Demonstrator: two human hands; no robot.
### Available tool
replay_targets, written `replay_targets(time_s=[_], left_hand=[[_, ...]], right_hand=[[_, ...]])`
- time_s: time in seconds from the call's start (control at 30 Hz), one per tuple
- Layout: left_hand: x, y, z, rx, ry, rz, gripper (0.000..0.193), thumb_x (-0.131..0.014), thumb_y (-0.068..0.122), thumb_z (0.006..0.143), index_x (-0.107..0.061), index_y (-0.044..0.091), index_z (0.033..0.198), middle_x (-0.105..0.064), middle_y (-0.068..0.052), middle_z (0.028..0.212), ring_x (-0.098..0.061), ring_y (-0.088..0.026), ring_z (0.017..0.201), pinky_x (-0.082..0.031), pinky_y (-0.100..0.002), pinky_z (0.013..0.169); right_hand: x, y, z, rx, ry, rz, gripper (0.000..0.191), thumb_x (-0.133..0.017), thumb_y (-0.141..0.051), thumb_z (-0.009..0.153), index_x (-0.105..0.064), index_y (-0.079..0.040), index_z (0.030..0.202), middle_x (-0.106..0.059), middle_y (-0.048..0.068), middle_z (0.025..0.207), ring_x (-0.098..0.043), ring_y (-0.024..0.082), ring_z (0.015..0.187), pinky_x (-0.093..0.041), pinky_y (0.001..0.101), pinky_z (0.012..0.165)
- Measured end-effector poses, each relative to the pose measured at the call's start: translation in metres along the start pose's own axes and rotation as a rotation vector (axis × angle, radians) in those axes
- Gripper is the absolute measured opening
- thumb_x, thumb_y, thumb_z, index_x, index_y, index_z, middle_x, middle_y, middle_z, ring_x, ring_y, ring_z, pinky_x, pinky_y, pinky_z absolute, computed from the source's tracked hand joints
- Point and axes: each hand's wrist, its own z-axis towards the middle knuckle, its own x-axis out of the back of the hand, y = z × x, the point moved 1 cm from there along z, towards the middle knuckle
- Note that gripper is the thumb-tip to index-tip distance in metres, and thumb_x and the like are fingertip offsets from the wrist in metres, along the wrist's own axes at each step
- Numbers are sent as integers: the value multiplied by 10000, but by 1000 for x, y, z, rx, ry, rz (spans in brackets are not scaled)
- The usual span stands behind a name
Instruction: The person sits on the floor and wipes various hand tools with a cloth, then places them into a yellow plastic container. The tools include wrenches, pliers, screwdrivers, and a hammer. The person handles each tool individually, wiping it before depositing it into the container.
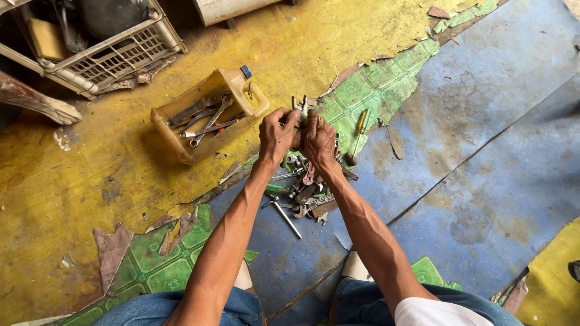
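Hands meet above a pile of loose tools on the floor: the left hand and right hand are both clenched in a grip on one small metal tool, whose forked end projects upward between the fingers. Just left of the hands lies a cut-open yellow jug holding several wrenches, while a screwdriver rests on the green flooring to the right and a slatted plastic crate stands at upper left.
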Motion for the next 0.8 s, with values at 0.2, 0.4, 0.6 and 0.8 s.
replay_targets(time_s=[0.2, 0.4, 0.6, 0.8], left_hand=[[3, -1, 0, 172, 70, -30, 426, -589, 419, 1011, -738, 35, 901, -646, -66, 658, -551, -166, 511, -471, -370, 483], [3, -1, 0, 39, 83, -25, 462, -574, 418, 1052, -713, 23, 855, -600, -45, 645, -502, -130, 535, -436, -340, 487], [12, 5, 3, 113, 70, 31, 433, -557, 393, 1043, -721, 20, 896, -578, -39, 595, -483, -143, 476, -404, -364, 452], [3, 3, 1, 25, 103, 41, 416, -555, 359, 1035, -720, 1, 901, -615, -35, 646, -541, -154, 565, -442, -349, 555]], right_hand=[[15, -1, 15, -203, 80, 181, 681, -375, -667, 994, -546, -53, 753, -585, 23, 543, -498, 122, 412, -436, 362, 364], [34, 16, 37, -351, 324, 375, 766, -422, -747, 965, -621, -8, 1001, -558, 91, 677, -519, 140, 492, -496, 321, 415], [54, 17, 51, -673, 456, 905, 721, -417, -712, 894, -605, -57, 1128, -677, 113, 797, -659, 173, 573, -574, 323, 461], [9, -27, 22, 122, -102, 344, 497, -476, -459, 1100, -603, 17, 1168, -640, 115, 911, -645, 219, 791, -547, 361, 674]])
